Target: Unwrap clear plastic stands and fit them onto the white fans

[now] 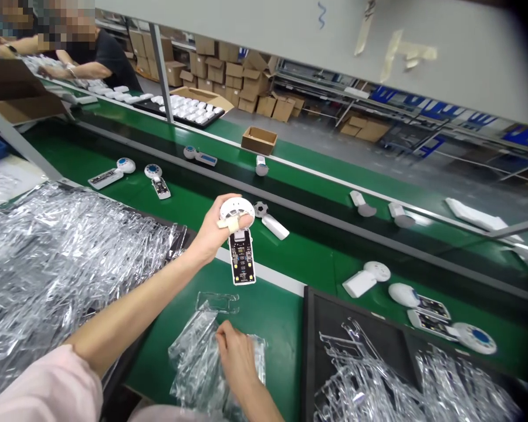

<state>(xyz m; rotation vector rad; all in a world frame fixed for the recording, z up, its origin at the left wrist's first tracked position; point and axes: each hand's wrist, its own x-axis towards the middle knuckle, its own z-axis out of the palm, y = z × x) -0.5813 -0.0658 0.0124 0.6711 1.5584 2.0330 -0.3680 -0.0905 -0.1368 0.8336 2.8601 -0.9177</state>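
My left hand (pixel 215 228) is closed round the round head of a white device with an exposed circuit board (pixel 243 258), held up over the near edge of the conveyor. A pale wrap covers part of my thumb. Below it, my right hand (pixel 237 357) is closed, fingertips pinched together over a pile of clear plastic pieces (pixel 193 357) on the green bench. What those fingers hold, if anything, I cannot make out. One clear plastic frame (pixel 217 302) lies flat just beyond the pile. A similar white device (pixel 275 225) rests on the belt right behind my left hand.
Clear plastic parts heap up in a tray (pixel 187 237) at left and a black divided tray (pixel 308 351) at right. More devices (pixel 161 181) lie along the green conveyor (pixel 317 264). A cardboard box (pixel 259 140) stands across it. People (pixel 110 58) work at the far left.
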